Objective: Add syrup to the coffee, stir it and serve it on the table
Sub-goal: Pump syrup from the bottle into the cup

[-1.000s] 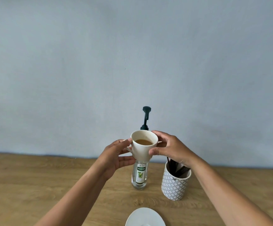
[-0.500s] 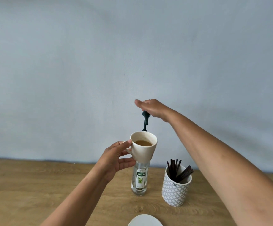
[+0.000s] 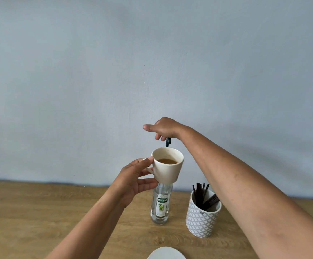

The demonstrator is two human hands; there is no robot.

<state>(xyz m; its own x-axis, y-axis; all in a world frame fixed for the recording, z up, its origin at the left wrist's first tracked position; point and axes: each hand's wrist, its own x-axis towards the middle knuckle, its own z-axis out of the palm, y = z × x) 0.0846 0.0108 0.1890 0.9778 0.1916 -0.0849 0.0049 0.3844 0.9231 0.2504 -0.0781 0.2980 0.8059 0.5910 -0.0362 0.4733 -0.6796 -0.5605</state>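
My left hand (image 3: 135, 181) grips the handle of a white cup (image 3: 168, 168) with brown coffee in it, held in the air in front of the clear syrup bottle (image 3: 160, 204). The cup hides the bottle's neck. The dark pump spout (image 3: 168, 142) pokes out just above the cup's rim. On top of the pump lies my right hand (image 3: 164, 128), palm down, fingers mostly straight, pressing on the pump head.
A patterned white holder (image 3: 201, 219) full of dark stirrer sticks stands right of the bottle on the wooden table (image 3: 39, 212). A white saucer's rim (image 3: 166, 254) shows at the bottom edge. A plain grey wall stands behind.
My right hand let go of the cup, rose to the pump head and has pushed it down closer to the cup. The left hand keeps the cup under the spout.
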